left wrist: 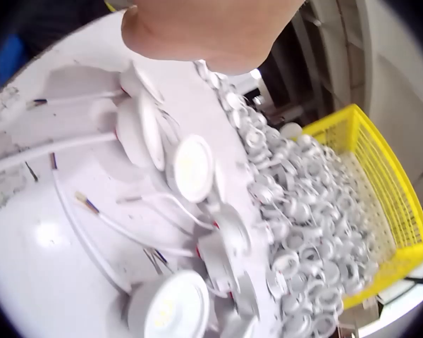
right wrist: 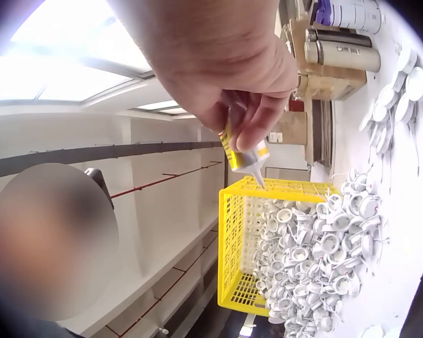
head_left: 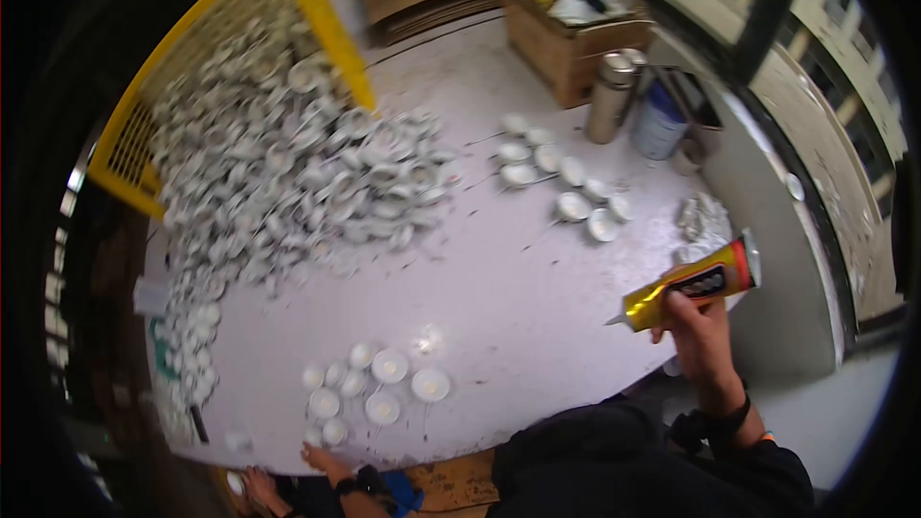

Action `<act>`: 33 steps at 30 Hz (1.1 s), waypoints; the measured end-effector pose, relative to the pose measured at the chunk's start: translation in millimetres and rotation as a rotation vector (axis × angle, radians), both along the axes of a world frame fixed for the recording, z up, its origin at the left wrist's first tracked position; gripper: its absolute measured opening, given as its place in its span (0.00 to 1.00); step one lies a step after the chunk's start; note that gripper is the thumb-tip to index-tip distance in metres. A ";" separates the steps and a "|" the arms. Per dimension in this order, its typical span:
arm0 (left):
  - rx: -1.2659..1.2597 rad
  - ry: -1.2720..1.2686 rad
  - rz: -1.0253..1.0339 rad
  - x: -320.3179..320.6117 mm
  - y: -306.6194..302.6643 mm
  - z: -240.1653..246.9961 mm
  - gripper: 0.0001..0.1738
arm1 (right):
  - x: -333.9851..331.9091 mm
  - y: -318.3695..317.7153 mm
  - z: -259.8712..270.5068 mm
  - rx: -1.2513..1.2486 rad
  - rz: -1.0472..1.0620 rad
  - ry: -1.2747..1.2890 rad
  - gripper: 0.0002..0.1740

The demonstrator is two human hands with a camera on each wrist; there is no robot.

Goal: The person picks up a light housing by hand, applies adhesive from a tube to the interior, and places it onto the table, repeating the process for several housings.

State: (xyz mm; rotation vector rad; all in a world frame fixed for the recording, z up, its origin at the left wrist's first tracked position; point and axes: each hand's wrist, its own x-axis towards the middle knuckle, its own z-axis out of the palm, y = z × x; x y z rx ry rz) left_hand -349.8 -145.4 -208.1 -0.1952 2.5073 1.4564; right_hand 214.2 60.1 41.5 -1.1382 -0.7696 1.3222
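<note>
My right hand [head_left: 707,343] grips a gold and black glue tube [head_left: 689,284] above the right side of the table, its thin nozzle pointing left. In the right wrist view the fingers curl round the tube [right wrist: 243,156], with the nozzle uncapped. My left hand [head_left: 328,462] is at the table's near edge, beside a small group of round white LED downlights [head_left: 382,408]. In the left wrist view those downlights [left wrist: 169,313] lie with white cables and bare coloured wire ends; the left hand [left wrist: 211,32] fills the top, its fingers hidden.
A yellow plastic crate [head_left: 331,24] lies tipped, with a large heap of downlights [head_left: 288,153] spilling out. Another group [head_left: 573,171] lies at centre right. Behind stand a cardboard box [head_left: 547,43], a steel flask [head_left: 610,101] and a blue-white tub [head_left: 660,125]. Another person's hand [head_left: 261,487] is lower left.
</note>
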 end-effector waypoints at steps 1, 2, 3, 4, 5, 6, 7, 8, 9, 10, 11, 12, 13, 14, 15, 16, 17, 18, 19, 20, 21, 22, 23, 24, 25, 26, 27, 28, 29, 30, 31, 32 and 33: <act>-0.370 0.266 0.065 28.9 29.1 30.6 0.26 | 5.5 1.7 -2.2 0.001 -0.017 0.043 0.12; -0.357 0.266 0.026 39.7 53.8 31.3 0.26 | 10.0 3.1 -1.5 0.000 -0.033 0.047 0.13; -0.102 0.444 -0.117 49.1 71.1 32.4 0.25 | 15.4 4.0 -2.7 0.005 -0.062 0.055 0.13; 0.161 0.610 -0.250 61.0 85.0 37.1 0.25 | 23.8 3.9 -3.8 0.001 -0.077 0.057 0.13; 0.228 0.440 -0.402 90.4 109.9 58.8 0.23 | 31.1 4.3 -5.5 -0.002 -0.084 0.062 0.14; 0.289 0.269 -0.547 130.1 142.2 83.6 0.21 | 38.8 5.2 -6.8 0.000 -0.092 0.067 0.14; 0.366 0.120 -0.719 165.0 169.7 97.2 0.18 | 46.7 5.7 -7.6 -0.012 -0.101 0.058 0.14; 0.371 -0.033 -0.823 205.6 197.9 112.4 0.18 | 54.0 5.9 -9.2 -0.027 -0.108 0.051 0.14; 0.332 -0.059 -0.990 242.0 220.5 117.8 0.16 | 60.7 6.1 -10.4 -0.029 -0.110 0.061 0.14; 0.343 -0.188 -1.115 270.0 245.1 111.9 0.15 | 67.6 6.5 -10.9 -0.031 -0.155 0.083 0.15; 0.327 -0.253 -1.239 295.3 269.7 95.8 0.14 | 73.8 9.9 -16.0 -0.032 -0.197 0.105 0.15; 0.290 -0.269 -1.339 326.7 291.8 92.5 0.13 | 80.9 9.2 -15.3 -0.036 -0.234 0.083 0.15; 0.258 -0.243 -1.408 353.3 312.6 79.1 0.13 | 88.1 9.4 -14.3 -0.037 -0.236 0.087 0.15; 0.281 -0.098 -1.470 373.7 334.0 53.5 0.13 | 94.5 9.3 -12.6 -0.049 -0.269 0.076 0.15; 0.302 0.051 -1.527 390.1 355.1 28.6 0.14 | 100.4 10.0 -12.4 -0.063 -0.301 0.066 0.15; 0.221 0.147 -1.543 404.7 375.1 12.4 0.15 | 107.2 10.4 -14.4 -0.060 -0.309 0.069 0.14; 0.140 0.241 -1.556 419.1 392.0 4.3 0.16 | 113.4 10.9 -15.3 -0.063 -0.311 0.073 0.14; 0.133 0.242 -1.555 433.8 404.8 6.7 0.16 | 119.4 15.1 -19.7 -0.074 -0.318 0.068 0.15; -0.079 0.356 -1.537 448.4 411.9 13.3 0.17 | 125.0 14.6 -20.6 -0.084 -0.329 0.058 0.15; -0.291 0.466 -1.504 459.2 418.2 16.7 0.19 | 132.0 13.4 -25.1 -0.087 -0.320 0.069 0.15; -0.297 0.461 -1.506 465.5 424.0 14.9 0.19 | 135.7 14.3 -26.9 -0.094 -0.320 0.068 0.15; -0.387 0.469 -1.528 470.5 428.4 12.8 0.21 | 138.8 15.0 -27.9 -0.105 -0.348 0.074 0.15; -0.478 0.478 -1.549 474.0 430.5 10.0 0.23 | 141.8 16.3 -28.8 -0.116 -0.378 0.080 0.16; -0.485 0.475 -1.551 475.7 430.7 6.8 0.23 | 145.0 17.2 -30.1 -0.125 -0.364 0.080 0.16; -0.489 0.507 -1.531 476.3 430.7 4.1 0.23 | 146.3 18.5 -31.1 -0.130 -0.363 0.082 0.16; -0.497 0.543 -1.505 474.2 433.1 -0.8 0.22 | 147.1 23.6 -36.9 -0.133 -0.360 0.077 0.16; -0.505 0.543 -1.501 471.7 431.1 0.6 0.22 | 146.3 24.4 -36.2 -0.137 -0.359 0.070 0.16; -0.489 0.508 -1.494 467.9 428.4 2.9 0.21 | 144.3 24.9 -35.7 -0.139 -0.353 0.075 0.16; -0.471 0.474 -1.485 463.3 425.7 5.5 0.20 | 141.6 25.4 -34.2 -0.136 -0.344 0.081 0.16; -0.470 0.475 -1.475 456.1 423.2 5.9 0.20 | 139.0 26.1 -32.2 -0.129 -0.334 0.085 0.16; -0.336 0.294 -1.482 445.6 419.2 5.0 0.19 | 135.7 26.5 -29.7 -0.124 -0.323 0.086 0.16; -0.200 0.117 -1.475 436.0 413.7 5.9 0.18 | 131.6 27.1 -27.0 -0.094 -0.304 0.082 0.15; -0.199 0.125 -1.454 430.2 405.2 17.4 0.18 | 126.9 28.8 -28.3 -0.063 -0.279 0.083 0.15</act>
